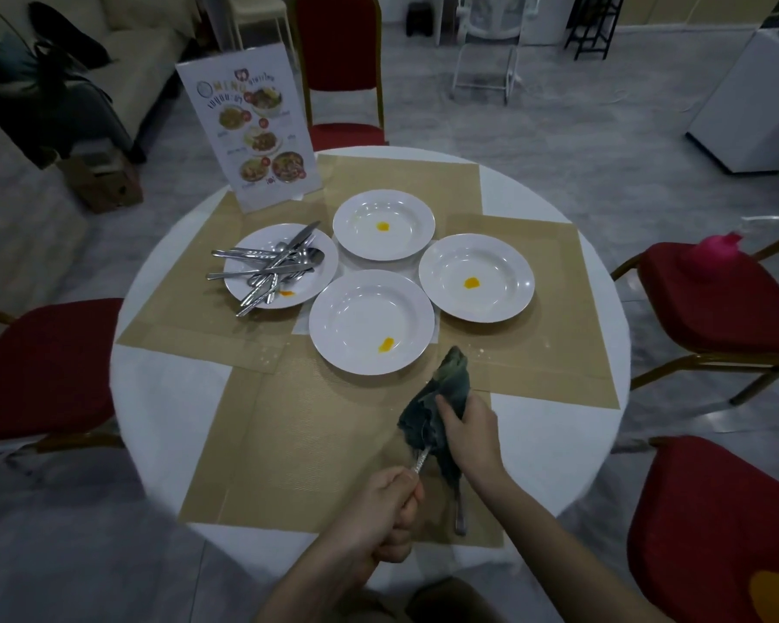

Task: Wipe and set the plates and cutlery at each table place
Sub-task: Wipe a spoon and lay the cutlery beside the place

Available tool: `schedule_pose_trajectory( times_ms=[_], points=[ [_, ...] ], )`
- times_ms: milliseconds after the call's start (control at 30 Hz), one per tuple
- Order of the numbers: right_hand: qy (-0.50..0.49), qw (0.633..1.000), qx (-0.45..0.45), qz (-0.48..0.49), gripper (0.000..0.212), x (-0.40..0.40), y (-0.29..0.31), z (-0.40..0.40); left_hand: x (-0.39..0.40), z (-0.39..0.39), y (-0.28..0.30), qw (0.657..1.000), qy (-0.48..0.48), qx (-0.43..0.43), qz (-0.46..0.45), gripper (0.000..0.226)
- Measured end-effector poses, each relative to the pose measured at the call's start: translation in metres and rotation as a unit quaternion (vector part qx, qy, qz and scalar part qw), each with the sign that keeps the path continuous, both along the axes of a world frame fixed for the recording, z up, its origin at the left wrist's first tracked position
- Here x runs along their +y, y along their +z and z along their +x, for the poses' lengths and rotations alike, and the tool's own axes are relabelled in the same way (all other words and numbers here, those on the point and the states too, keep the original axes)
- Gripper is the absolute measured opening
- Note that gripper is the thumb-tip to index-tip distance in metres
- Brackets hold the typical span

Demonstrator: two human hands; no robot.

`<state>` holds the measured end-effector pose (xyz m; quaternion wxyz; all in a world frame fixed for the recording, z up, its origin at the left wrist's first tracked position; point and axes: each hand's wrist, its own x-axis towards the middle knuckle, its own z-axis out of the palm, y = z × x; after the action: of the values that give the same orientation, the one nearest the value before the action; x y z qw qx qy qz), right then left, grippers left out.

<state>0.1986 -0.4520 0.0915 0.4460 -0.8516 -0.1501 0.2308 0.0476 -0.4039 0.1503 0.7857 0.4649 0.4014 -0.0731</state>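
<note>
My left hand (390, 510) grips the handle of a piece of cutlery (422, 460) whose head is wrapped in a dark green cloth (441, 397). My right hand (471, 431) grips that cloth around the cutlery, above the near placemat (315, 442). Another piece of cutlery (459, 517) lies on that placemat under my right wrist. Three white plates (372, 321) (476, 277) (384, 224), each with a yellow stain, sit at the table's centre. A fourth plate (320, 278) on the left holds a pile of cutlery (273, 267).
The round white table (154, 397) carries several tan placemats and a standing menu card (255, 128) at the back left. Red chairs (41, 366) ring the table; the right one (716, 299) holds a pink object (711, 254).
</note>
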Motion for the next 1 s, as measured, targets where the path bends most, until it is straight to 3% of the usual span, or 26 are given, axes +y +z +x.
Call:
schedule_pose_trajectory(
  times_ms=[167, 400, 533, 733, 1000],
  points=[
    [-0.005, 0.976, 0.197, 0.09, 0.019, 0.0, -0.007, -0.015, -0.001, 0.005, -0.007, 0.999, 0.008, -0.018, 0.04, 0.029],
    [-0.063, 0.997, 0.0, 0.033, 0.016, -0.016, -0.007, 0.007, -0.005, -0.001, -0.018, 0.998, -0.027, -0.018, 0.055, 0.031],
    [-0.139, 0.987, 0.033, 0.069, 0.021, -0.039, -0.006, 0.024, 0.003, -0.009, -0.048, 0.98, 0.0, 0.034, 0.197, 0.027],
    [-0.148, 0.981, 0.092, 0.08, 0.02, -0.073, -0.014, 0.021, 0.026, -0.008, -0.104, 0.909, -0.019, 0.111, 0.402, 0.023],
    [-0.153, 0.975, 0.134, 0.09, 0.014, -0.082, -0.015, 0.018, 0.026, -0.001, -0.117, 0.899, 0.019, 0.12, 0.42, 0.007]
  ],
)
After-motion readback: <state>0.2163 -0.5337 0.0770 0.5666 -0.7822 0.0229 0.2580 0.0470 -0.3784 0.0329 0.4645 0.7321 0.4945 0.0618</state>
